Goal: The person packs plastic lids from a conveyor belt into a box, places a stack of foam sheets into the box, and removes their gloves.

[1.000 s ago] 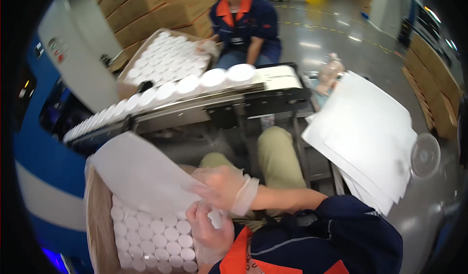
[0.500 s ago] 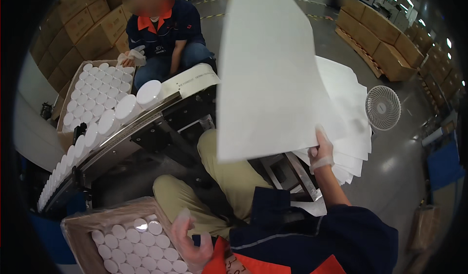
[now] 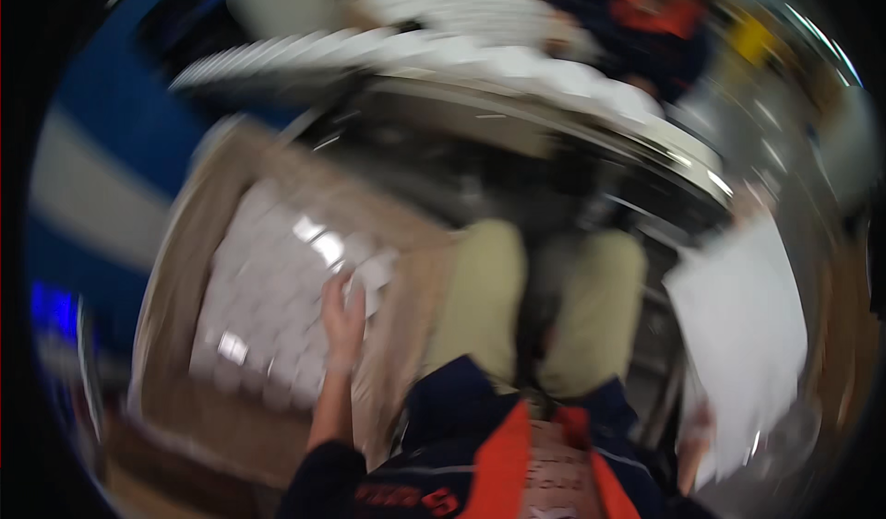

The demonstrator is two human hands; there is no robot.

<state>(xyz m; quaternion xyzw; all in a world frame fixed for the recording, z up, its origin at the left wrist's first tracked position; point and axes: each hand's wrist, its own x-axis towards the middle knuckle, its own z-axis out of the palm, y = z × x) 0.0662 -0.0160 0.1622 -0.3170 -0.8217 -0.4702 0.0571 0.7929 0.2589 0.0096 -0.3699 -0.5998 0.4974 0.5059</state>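
Note:
My left hand [image 3: 342, 323] reaches over an open carton [image 3: 415, 270] on the left, which has a plastic liner. Packed rows of white round-lidded containers [image 3: 268, 288] fill it. Its fingers look apart, beside a white container [image 3: 376, 277] near the carton's right side; blur hides whether they touch. At the right, my right hand [image 3: 698, 427] is closed at the near edge of a large white sheet [image 3: 743, 316]. The sheet hangs tilted to the right of my knees, and its far part is smeared.
Ahead, a curved conveyor [image 3: 683, 145] carries a row of white containers [image 3: 517, 62]. Behind it sits another person in a dark top with an orange collar [image 3: 646, 7], beside a second carton's white containers [image 3: 452, 2]. A round pale shape [image 3: 796, 431] is blurred at the lower right.
My view has swung left and down toward the near carton. My left hand has moved from the carton's edge to over the containers. The white sheet has dropped from in front of me to the right.

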